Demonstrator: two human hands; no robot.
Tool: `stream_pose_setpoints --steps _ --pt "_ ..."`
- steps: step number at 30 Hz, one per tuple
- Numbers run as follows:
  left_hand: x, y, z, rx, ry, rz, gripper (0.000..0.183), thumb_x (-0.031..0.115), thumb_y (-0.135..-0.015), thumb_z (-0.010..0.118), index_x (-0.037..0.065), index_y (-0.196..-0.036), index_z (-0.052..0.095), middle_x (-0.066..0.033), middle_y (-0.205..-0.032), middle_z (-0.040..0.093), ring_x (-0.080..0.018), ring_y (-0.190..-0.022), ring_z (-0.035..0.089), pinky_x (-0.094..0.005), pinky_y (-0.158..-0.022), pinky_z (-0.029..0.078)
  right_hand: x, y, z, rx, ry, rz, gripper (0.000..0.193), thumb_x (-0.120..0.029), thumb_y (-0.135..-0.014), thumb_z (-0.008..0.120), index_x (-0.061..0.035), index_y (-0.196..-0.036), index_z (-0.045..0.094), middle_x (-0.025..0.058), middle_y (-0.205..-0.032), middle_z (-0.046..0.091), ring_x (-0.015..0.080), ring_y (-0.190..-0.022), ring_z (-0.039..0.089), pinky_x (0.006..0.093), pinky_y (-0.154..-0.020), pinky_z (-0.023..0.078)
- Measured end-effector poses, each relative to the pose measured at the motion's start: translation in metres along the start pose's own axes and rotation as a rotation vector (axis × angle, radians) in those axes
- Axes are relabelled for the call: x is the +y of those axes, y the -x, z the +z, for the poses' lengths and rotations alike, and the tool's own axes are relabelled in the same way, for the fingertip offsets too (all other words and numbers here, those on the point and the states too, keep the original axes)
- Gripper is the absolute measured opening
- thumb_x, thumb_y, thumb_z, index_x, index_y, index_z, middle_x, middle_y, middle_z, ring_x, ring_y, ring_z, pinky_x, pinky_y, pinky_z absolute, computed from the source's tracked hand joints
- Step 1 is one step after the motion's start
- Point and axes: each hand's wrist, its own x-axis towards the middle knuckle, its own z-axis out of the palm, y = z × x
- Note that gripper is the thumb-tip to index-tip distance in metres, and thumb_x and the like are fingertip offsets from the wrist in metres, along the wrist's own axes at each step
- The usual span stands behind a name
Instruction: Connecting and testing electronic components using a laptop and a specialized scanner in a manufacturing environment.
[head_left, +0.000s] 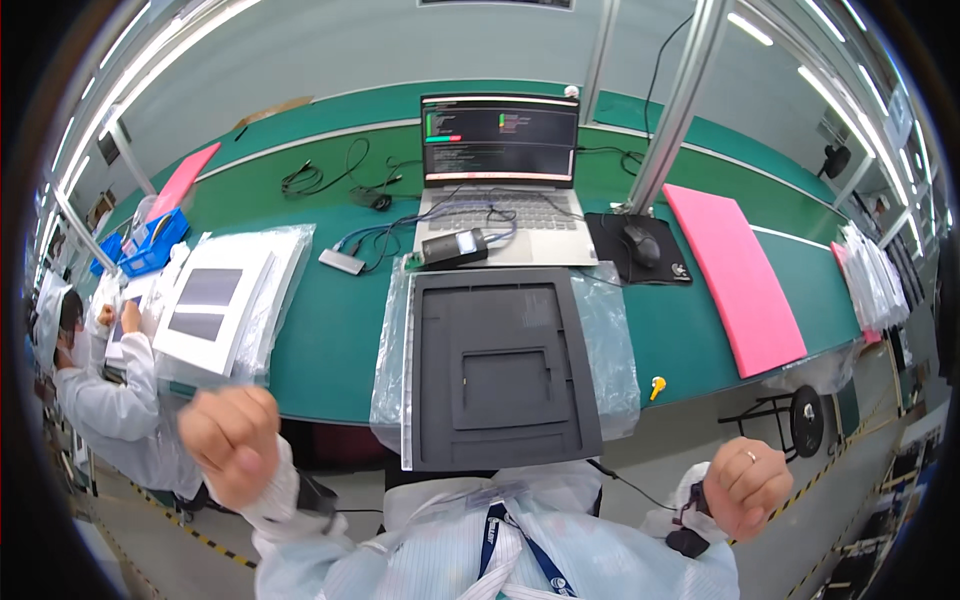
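My left hand [232, 440] is raised off the front edge of the table, curled into a fist, slightly blurred, with no object showing in it. Out to the right, my right hand [748, 488] is also a fist, with a ring on one finger and a dark band at the wrist. Neither hand touches anything. Between them a dark grey rectangular panel [505, 420] with a recessed square lies on a clear plastic bag [612, 350] at the table's edge. Behind it stands an open laptop [555, 235], with a black handheld device [452, 248] across its front edge.
A small grey hub [342, 262] with cables lies left of the laptop. A mouse [641, 246] and a pink foam sheet [738, 290] are to the right. Bagged white panels [205, 345] lie left, near a seated co-worker [125, 400]. A yellow item [657, 387] sits near the edge.
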Motion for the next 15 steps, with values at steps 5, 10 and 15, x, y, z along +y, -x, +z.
stream_pose_setpoints --steps 5,10,15 --pt "-0.021 -0.037 -0.031 -0.018 -1.269 0.252 0.034 -0.002 -0.074 0.056 0.009 -0.056 0.028 -0.0012 -0.054 0.034 -0.0103 -0.047 0.033 -0.0266 -0.047 0.023 0.010 -0.015 -0.006 -0.027 0.202 0.251 0.049 -0.018 -0.082 0.061 -0.0077 -0.049 0.027 -0.0016 -0.041 0.026 0.0116 -0.034 0.023 0.0276 -0.035 0.017" --pt "-0.131 0.012 -0.034 0.419 0.283 -0.724 0.034 0.001 -0.077 0.056 0.011 -0.059 0.029 0.0026 -0.050 0.024 -0.0089 -0.042 0.022 -0.0275 -0.043 0.020 0.039 0.066 0.010 0.133 0.085 0.506 0.051 -0.023 -0.082 0.061 -0.0059 -0.049 0.026 0.0013 -0.042 0.027 0.0110 -0.035 0.023 0.0280 -0.036 0.016" --pt "-0.124 0.019 -0.003 0.209 0.316 -0.770 0.038 -0.004 -0.075 0.053 0.014 -0.057 0.024 0.0034 -0.047 0.022 -0.0085 -0.040 0.018 -0.0275 -0.043 0.015 0.027 0.107 0.011 0.485 -0.093 0.531 0.045 -0.015 -0.083 0.057 -0.0041 -0.051 0.028 0.0025 -0.043 0.031 0.0116 -0.038 0.026 0.0284 -0.037 0.018"
